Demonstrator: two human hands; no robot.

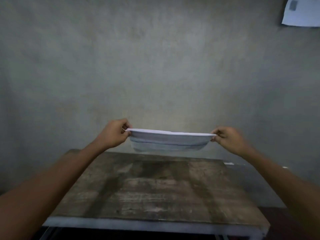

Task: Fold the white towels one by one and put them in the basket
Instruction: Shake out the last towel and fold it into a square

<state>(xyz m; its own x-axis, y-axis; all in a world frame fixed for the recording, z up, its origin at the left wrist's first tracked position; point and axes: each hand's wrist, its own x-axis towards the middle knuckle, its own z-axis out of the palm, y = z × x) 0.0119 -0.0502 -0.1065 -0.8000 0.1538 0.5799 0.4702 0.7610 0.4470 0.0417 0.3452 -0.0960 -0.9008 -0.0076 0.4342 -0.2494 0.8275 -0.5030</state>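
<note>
While aloft, towel between both hands

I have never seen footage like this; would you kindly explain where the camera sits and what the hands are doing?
There is no machine here: these are a person's two bare hands, filmed by one wide-angle camera worn on the head, looking forward and down. The left hand and the right hand each pinch one end of a white towel, pulled taut between them. It looks folded in layers and hangs above a worn wooden table, not touching it. Behind is a grey wall with a sheet of paper at the upper right. No basket shows.
</note>
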